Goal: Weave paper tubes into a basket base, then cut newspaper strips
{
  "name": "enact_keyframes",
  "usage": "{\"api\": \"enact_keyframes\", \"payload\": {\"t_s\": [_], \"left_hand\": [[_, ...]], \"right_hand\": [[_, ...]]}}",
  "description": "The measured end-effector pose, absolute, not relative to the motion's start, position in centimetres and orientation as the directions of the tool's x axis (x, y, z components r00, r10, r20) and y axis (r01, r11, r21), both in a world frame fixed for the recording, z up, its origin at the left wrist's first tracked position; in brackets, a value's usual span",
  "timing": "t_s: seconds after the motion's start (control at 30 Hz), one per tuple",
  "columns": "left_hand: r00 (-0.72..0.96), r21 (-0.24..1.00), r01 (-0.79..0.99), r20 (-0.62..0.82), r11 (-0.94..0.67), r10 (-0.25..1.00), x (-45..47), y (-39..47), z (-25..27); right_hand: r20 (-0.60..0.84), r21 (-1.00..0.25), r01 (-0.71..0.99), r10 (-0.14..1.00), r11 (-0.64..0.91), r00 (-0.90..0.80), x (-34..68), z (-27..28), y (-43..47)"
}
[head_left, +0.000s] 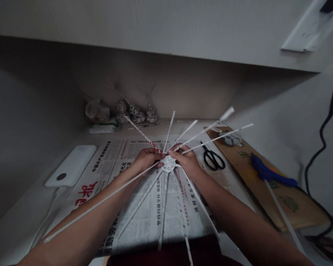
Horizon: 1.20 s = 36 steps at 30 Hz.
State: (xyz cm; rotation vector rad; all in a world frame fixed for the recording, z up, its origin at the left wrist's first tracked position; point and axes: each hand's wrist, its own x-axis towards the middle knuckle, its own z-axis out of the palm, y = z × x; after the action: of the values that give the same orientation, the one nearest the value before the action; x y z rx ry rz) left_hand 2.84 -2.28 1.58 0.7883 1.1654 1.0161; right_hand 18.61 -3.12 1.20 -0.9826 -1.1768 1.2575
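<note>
A small round weave of rolled paper strips (169,163) is held up between both hands, with several long paper spokes fanning out from it on all sides. My left hand (147,159) is closed on its left edge, the thumb on top near a spoke with red printing (152,145). From the other side my right hand (188,161) pinches the weave's upper right edge, thumb in front, fingers behind among the spokes. Below the hands lies a printed newspaper (144,207). Black-handled scissors (213,159) rest to the right of my right hand.
At right, a blue hot glue gun (272,173) and a coil of wire or string (230,138) lie on brown cardboard (291,205). A white power bank (72,166) sits left. Several woven paper shapes (137,113) stand at the back. A panel (166,27) overhangs the work surface.
</note>
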Motion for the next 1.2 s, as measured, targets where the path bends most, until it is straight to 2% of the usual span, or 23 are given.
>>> {"api": "enact_keyframes", "payload": {"t_s": [0.1,0.43,0.53,0.6,0.7,0.8,0.87,0.97,1.07,1.2], "left_hand": [[0.058,0.913,-0.228,-0.333,0.337,0.941,2.9,-2.5,1.6],[0.038,0.927,-0.272,-0.260,0.260,0.965,2.5,-2.2,1.0],[0.005,0.912,-0.308,-0.284,0.272,0.959,2.3,-1.9,1.0],[-0.005,0.893,-0.345,-0.311,0.290,0.950,2.1,-1.6,1.2],[-0.005,0.851,-0.414,-0.358,0.323,0.934,1.9,-1.3,1.7],[-0.022,0.802,-0.502,-0.385,0.323,0.923,1.6,-1.1,2.1],[-0.026,0.775,-0.551,-0.385,0.308,0.923,1.6,-1.1,2.0],[-0.014,0.754,-0.587,-0.374,0.295,0.927,1.8,-1.2,1.7],[0.010,0.750,-0.588,-0.366,0.301,0.931,2.4,-1.5,1.2],[0.047,0.757,-0.568,-0.363,0.324,0.930,3.1,-2.0,1.0]], "right_hand": [[0.136,-0.985,-0.120,0.987,0.126,-0.086,18.7,1.2,-3.1],[0.027,-0.996,0.079,0.998,0.032,-0.056,19.0,-0.9,-2.0],[-0.059,-0.998,0.031,0.995,-0.057,-0.081,19.0,0.0,-2.3],[-0.146,-0.985,-0.063,0.976,-0.158,-0.160,19.3,0.9,-2.4],[-0.241,-0.909,-0.245,0.906,-0.336,-0.348,20.1,2.1,-2.2],[-0.274,-0.841,-0.331,0.865,-0.428,-0.421,20.7,2.3,-2.0],[-0.245,-0.852,-0.336,0.872,-0.402,-0.423,20.7,2.1,-2.1],[-0.138,-0.925,-0.279,0.911,-0.259,-0.390,20.0,1.6,-2.5],[-0.067,-0.981,-0.161,0.966,-0.109,-0.251,19.1,1.4,-2.8],[-0.023,-0.996,-0.082,0.997,-0.029,-0.069,18.5,1.1,-2.9]]}}
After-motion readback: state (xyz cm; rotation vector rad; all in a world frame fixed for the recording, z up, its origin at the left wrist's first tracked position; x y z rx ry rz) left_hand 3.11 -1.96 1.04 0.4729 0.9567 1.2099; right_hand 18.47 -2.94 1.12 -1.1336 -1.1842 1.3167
